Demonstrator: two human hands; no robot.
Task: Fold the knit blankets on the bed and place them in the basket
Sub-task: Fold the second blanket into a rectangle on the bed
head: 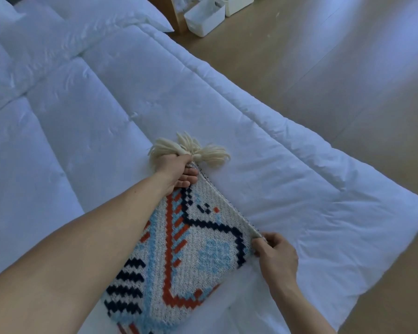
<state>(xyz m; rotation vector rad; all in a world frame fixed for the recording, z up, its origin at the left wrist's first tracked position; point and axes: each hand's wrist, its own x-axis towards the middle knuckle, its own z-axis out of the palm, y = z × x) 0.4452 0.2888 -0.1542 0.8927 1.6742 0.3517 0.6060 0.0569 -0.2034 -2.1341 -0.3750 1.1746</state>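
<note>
Knit blanket (191,249) lying on the bed (299,189), long edge stretching between the fingers: left hand (176,172) is clenching the tasselled corner (193,160) at full reach, right hand (275,256) is pinching the nearer corner, cloth spreading leftward of both grips

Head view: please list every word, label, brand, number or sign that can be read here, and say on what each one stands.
None: no text can be read in this view.
The knit blanket carries only a coloured pattern, no letters.
The white bins on the floor show no readable label.
</note>
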